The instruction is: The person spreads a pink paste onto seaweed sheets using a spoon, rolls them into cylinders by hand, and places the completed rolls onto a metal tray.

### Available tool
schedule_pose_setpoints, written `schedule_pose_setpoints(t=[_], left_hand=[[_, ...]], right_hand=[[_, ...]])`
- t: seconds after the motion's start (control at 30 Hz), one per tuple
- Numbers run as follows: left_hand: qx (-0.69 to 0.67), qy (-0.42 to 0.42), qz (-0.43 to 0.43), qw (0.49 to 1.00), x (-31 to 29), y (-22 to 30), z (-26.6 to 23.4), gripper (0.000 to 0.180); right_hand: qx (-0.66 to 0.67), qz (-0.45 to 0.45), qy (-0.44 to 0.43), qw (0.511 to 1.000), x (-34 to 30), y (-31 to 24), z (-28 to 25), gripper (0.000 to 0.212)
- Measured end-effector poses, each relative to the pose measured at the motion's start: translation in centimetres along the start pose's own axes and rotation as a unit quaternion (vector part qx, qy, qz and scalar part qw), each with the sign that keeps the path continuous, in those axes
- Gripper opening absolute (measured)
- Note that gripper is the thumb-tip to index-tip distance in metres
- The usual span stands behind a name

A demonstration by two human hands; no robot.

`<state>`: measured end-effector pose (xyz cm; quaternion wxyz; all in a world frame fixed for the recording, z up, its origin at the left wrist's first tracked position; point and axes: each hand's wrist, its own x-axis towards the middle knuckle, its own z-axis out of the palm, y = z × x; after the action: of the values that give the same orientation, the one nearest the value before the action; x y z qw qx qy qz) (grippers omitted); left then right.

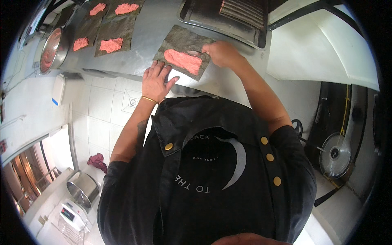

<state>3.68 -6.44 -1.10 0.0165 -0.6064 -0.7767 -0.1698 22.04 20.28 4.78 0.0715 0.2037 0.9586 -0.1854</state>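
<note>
A dark seaweed sheet [179, 34] lies at an angle on the metal table, with a thick strip of pink minced paste [183, 61] across it. My right hand [222, 53] is closed round a small metal utensil [193, 53], whose flat end touches the paste's upper right edge; whether it is a spoon or a spreader I cannot tell. Fingers spread, my left hand [156, 79] rests at the table's near edge, its fingertips by the sheet's lower left side. It holds nothing.
At the far left, several seaweed sheets [118, 26] carry pink paste. A metal bowl [63, 51] with paste stands at the table's left end. Beyond my right hand, a dark tray [204, 23] holds several long dark rolls [243, 14]. A fan [335, 154] stands at right.
</note>
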Motion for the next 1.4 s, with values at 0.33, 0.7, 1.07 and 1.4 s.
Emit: schedule_pose_setpoints(t=[0.33, 0.7, 1.07, 1.4], left_hand=[[-0.082, -0.004, -0.026, 0.996, 3.9, -2.0, -0.4, 0.028], [-0.052, -0.331, 0.052, 0.941, 20.7, -1.9, 0.4, 0.045], [-0.014, -0.352, 0.036, 0.935, 20.7, -1.3, 0.3, 0.057], [-0.015, -0.332, 0.043, 0.942, 20.5, -1.6, 0.9, 0.056]], right_hand=[[0.087, -0.091, 0.037, 0.991, -3.3, 1.2, -0.4, 0.031], [0.075, -0.108, 0.055, 0.99, 2.8, -1.3, 2.7, 0.035], [0.062, -0.106, 0.016, 0.992, -6.7, -1.2, 2.6, 0.038], [0.084, -0.085, 0.029, 0.992, -8.6, -0.1, 2.8, 0.033]])
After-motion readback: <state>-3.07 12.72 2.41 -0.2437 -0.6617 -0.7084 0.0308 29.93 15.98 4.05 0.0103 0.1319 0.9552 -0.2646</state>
